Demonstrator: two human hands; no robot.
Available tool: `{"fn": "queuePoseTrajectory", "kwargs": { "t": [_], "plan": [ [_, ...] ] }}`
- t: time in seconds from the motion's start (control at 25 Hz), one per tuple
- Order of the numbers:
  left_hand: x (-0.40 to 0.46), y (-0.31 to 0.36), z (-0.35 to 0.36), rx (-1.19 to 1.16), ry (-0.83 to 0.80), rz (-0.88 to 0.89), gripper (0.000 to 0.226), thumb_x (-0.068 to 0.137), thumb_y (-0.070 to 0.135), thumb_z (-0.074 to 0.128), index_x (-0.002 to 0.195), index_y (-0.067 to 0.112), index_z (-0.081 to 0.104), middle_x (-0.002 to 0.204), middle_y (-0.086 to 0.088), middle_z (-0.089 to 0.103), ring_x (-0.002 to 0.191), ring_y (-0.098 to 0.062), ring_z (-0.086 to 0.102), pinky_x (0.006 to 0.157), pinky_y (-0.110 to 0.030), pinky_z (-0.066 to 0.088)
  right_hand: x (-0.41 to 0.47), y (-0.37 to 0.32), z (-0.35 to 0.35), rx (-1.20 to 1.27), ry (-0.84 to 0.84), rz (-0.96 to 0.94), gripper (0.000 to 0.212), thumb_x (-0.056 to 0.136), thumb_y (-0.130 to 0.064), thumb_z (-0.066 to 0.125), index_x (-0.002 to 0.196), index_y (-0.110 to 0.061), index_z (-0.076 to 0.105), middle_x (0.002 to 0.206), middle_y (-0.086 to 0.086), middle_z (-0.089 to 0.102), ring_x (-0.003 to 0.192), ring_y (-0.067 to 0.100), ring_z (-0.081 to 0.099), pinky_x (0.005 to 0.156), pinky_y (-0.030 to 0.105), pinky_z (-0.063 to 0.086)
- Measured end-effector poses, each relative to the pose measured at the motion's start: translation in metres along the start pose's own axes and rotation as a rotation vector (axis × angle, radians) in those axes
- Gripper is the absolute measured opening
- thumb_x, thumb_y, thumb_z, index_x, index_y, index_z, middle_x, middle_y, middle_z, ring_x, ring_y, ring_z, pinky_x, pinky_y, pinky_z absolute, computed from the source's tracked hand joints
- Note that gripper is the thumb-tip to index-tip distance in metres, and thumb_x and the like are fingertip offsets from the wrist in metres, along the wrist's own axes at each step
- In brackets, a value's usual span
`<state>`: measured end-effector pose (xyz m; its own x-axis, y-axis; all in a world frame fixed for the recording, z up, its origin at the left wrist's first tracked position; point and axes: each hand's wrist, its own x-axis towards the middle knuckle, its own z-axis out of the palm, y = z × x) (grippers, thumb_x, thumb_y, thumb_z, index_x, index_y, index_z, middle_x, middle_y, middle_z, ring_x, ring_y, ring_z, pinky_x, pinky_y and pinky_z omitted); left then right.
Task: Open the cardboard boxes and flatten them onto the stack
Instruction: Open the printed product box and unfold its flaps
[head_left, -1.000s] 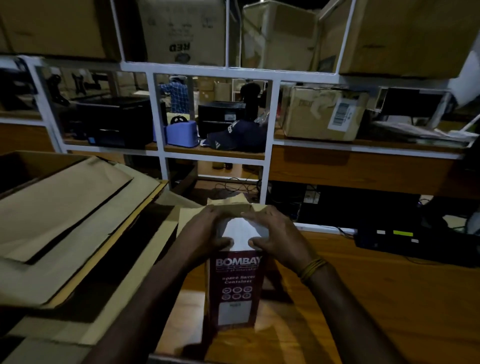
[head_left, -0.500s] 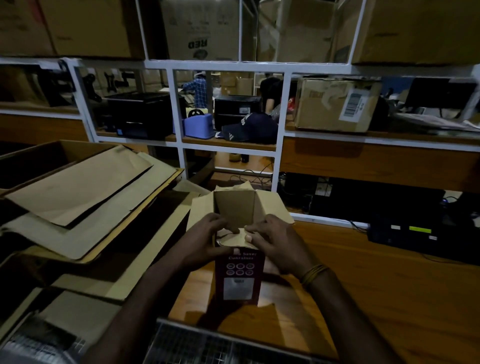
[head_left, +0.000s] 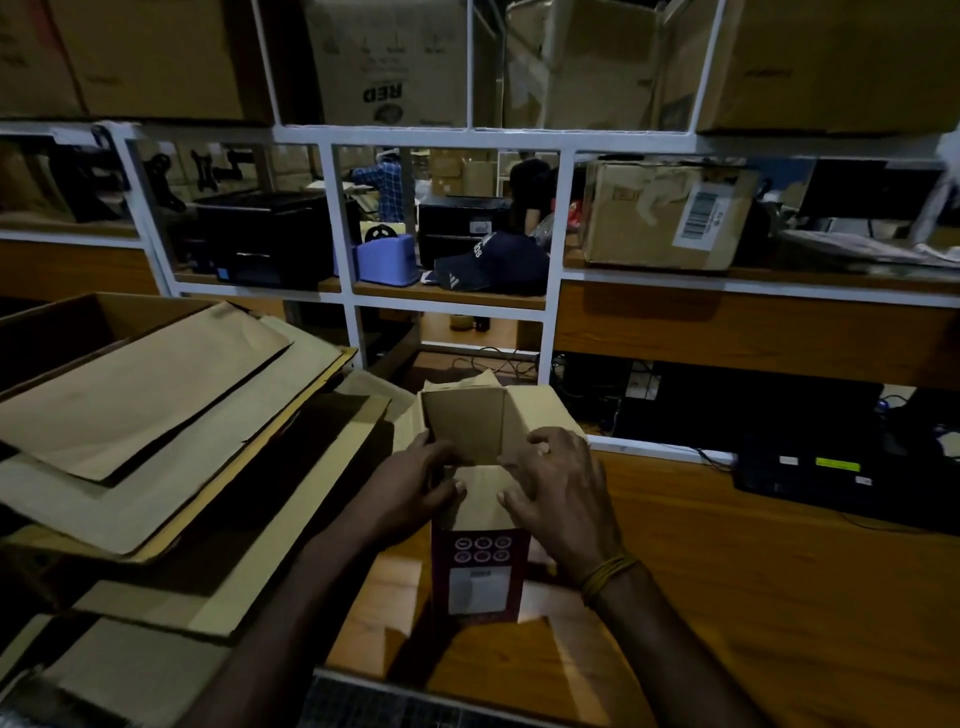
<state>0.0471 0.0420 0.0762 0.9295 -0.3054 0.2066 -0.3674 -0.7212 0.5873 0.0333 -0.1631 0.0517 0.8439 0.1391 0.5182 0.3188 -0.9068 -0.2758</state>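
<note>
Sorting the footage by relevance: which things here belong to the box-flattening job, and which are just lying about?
Job: small printed box, left hand, right hand, flattened cardboard stack.
Lying about: cap, labelled carton, black printer.

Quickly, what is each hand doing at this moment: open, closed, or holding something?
Left hand: closed, holding the left side of the small box at its open top.
Right hand: closed, holding the box's right side and near flap.
</note>
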Motion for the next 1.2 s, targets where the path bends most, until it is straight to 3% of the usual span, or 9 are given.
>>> {"fn": "queuePoseTrajectory", "kwargs": {
  "t": [0.16, 0.28, 0.44, 0.52, 0.68, 0.8, 0.92, 1.04, 1.2],
  "plan": [
    [0.008, -0.001, 0.018, -0.081, 0.124, -0.026, 0.020, 0.094, 0.019, 0.060, 0.113, 0.022, 0.066, 0.130, 0.002, 0.055, 0.104, -0.008, 0.058, 0.085, -0.032, 0.056, 0.008, 0.008, 0.007, 0.131, -0.098, 0.093, 0.035, 0.085, -0.035, 0.071, 0.119, -0.033, 0.062, 0.147, 0.000, 0.034, 0.134, 0.021, 0.037, 0.104, 0.040, 0.047],
    [0.013, -0.009, 0.024, -0.222, 0.161, 0.006, 0.019, 0.095, 0.015, 0.058, 0.111, 0.021, 0.066, 0.135, 0.010, 0.049, 0.108, -0.007, 0.058, 0.082, -0.026, 0.055, 0.011, 0.012, 0.014, 0.191, -0.069, 0.133, 0.033, 0.087, -0.029, 0.072, 0.118, -0.027, 0.064, 0.148, -0.001, 0.030, 0.133, 0.018, 0.039, 0.099, 0.022, 0.047],
    [0.023, -0.022, 0.029, -0.255, 0.219, 0.021, 0.019, 0.096, 0.020, 0.057, 0.111, 0.030, 0.062, 0.110, 0.018, 0.059, 0.101, -0.001, 0.059, 0.079, -0.025, 0.054, 0.020, 0.009, 0.023, 0.231, -0.044, 0.197, 0.031, 0.088, -0.021, 0.071, 0.118, -0.023, 0.065, 0.145, -0.002, 0.036, 0.130, 0.013, 0.039, 0.080, -0.003, 0.028],
    [0.023, -0.021, 0.037, -0.178, 0.256, 0.028, 0.024, 0.095, 0.027, 0.058, 0.118, 0.035, 0.060, 0.113, 0.024, 0.056, 0.099, 0.008, 0.053, 0.079, -0.015, 0.047, 0.026, 0.015, 0.026, 0.240, -0.036, 0.202, 0.030, 0.088, -0.018, 0.070, 0.117, -0.024, 0.065, 0.147, -0.002, 0.037, 0.132, 0.014, 0.040, 0.087, 0.003, 0.036],
    [0.032, -0.025, 0.036, -0.184, 0.281, 0.131, 0.032, 0.097, 0.027, 0.058, 0.126, 0.040, 0.058, 0.127, 0.025, 0.049, 0.106, 0.010, 0.048, 0.083, -0.013, 0.042, 0.038, 0.022, 0.030, 0.168, 0.101, 0.290, 0.033, 0.088, -0.008, 0.065, 0.114, -0.027, 0.067, 0.142, 0.004, 0.042, 0.132, 0.024, 0.040, 0.101, 0.046, 0.049],
    [0.055, -0.045, 0.020, -0.212, 0.202, 0.149, 0.036, 0.093, 0.019, 0.062, 0.120, 0.042, 0.063, 0.128, 0.019, 0.056, 0.106, 0.004, 0.053, 0.084, -0.028, 0.052, 0.036, 0.007, 0.032, 0.219, 0.045, 0.331, 0.030, 0.095, -0.033, 0.054, 0.124, -0.035, 0.063, 0.149, 0.001, 0.035, 0.139, 0.019, 0.028, 0.109, 0.047, 0.041],
    [0.079, -0.062, 0.006, -0.076, 0.202, 0.100, 0.034, 0.084, 0.033, 0.073, 0.114, 0.047, 0.064, 0.126, 0.014, 0.058, 0.115, -0.010, 0.053, 0.087, -0.037, 0.053, 0.034, -0.009, 0.040, 0.198, -0.086, 0.336, 0.059, 0.083, -0.073, 0.045, 0.135, -0.045, 0.050, 0.160, -0.004, 0.017, 0.148, 0.021, 0.013, 0.114, 0.053, 0.032],
    [0.099, -0.072, -0.004, 0.111, 0.178, -0.030, 0.052, 0.076, 0.050, 0.077, 0.124, 0.050, 0.058, 0.139, 0.004, 0.051, 0.124, -0.021, 0.049, 0.099, -0.045, 0.045, 0.042, -0.014, 0.047, 0.203, -0.078, 0.377, 0.047, 0.081, -0.072, 0.056, 0.121, -0.047, 0.052, 0.161, -0.006, 0.014, 0.149, 0.021, 0.011, 0.111, 0.054, 0.038],
    [0.118, -0.080, -0.008, -0.073, 0.024, -0.001, 0.052, 0.079, 0.041, 0.078, 0.126, 0.051, 0.057, 0.155, 0.002, 0.030, 0.140, -0.026, 0.033, 0.108, -0.053, 0.040, 0.046, -0.007, 0.041, 0.286, 0.000, 0.412, 0.025, 0.084, -0.057, 0.066, 0.095, -0.039, 0.054, 0.160, -0.008, 0.016, 0.146, 0.017, 0.021, 0.102, 0.035, 0.043]
  ]
}}
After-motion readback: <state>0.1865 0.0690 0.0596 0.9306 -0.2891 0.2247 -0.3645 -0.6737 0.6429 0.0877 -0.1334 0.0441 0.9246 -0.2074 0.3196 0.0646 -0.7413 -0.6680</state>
